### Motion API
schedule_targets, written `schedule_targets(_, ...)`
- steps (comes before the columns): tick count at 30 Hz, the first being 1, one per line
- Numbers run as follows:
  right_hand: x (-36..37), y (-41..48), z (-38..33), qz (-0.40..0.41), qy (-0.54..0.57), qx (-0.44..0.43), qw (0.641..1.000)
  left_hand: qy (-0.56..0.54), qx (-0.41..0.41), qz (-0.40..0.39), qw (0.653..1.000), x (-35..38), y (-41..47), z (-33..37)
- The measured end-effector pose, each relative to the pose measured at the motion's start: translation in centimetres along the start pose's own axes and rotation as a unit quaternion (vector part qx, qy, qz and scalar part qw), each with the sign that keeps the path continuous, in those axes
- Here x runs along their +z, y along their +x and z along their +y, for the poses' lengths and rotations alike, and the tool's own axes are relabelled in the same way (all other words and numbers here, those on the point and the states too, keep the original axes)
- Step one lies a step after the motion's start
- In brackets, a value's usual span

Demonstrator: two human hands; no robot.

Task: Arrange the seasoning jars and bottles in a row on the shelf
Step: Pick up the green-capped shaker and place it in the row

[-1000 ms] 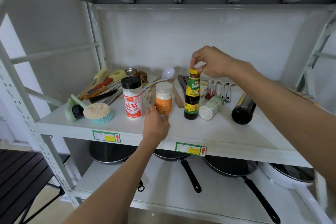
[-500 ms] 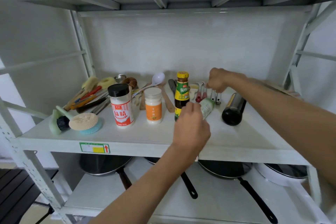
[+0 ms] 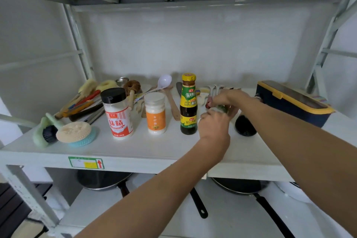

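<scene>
Three containers stand upright in a row on the white shelf (image 3: 135,150): a black-capped jar with a red label (image 3: 117,113), a white jar with an orange label (image 3: 155,113), and a dark sauce bottle with a yellow cap (image 3: 188,104). To the right of the sauce bottle, my left hand (image 3: 214,125) and my right hand (image 3: 229,100) both close around a small white jar with a green label (image 3: 221,108), mostly hidden between them. A dark bottle (image 3: 245,125) lies on its side just right of my hands.
Scrubbers and brushes (image 3: 63,131) sit at the front left, with utensils, a white ladle (image 3: 164,81) and wooden spatulas behind the jars. A navy box with yellow trim (image 3: 293,102) stands at the back right. Pans (image 3: 239,185) rest on the lower shelf.
My right hand let go of the sauce bottle's cap and dropped to the small white jar. My left hand left the orange-label jar and moved right onto the same jar.
</scene>
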State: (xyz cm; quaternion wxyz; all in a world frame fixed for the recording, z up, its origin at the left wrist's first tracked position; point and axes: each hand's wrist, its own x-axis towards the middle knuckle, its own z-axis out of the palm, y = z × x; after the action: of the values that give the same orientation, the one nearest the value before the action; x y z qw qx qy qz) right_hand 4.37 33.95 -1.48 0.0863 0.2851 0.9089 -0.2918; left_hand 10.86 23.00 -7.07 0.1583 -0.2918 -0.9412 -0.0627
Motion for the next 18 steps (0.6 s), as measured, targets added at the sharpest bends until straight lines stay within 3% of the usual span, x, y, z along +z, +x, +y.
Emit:
schedule_targets(8, -0.7, 0.1, -1.3, 0.014, 0.080, 0.023, 0.996, -0.033, 0.008, 0.024, 0.999, 0.4, -0.2, -1.2)
schedule_targets(14, -2.4, -2.9, -3.2, 0.095, 0.117, -0.036, 0.988, -0.159, -0.074, 0.012, 0.984, 0.5, -0.3, -0.8)
schedule_targets(18, -2.0, -5.6, -3.7, 0.145, 0.070, -0.066, 0.985, -0.263, -0.107, -0.009, 0.959, 1.5, -0.8, 0.4)
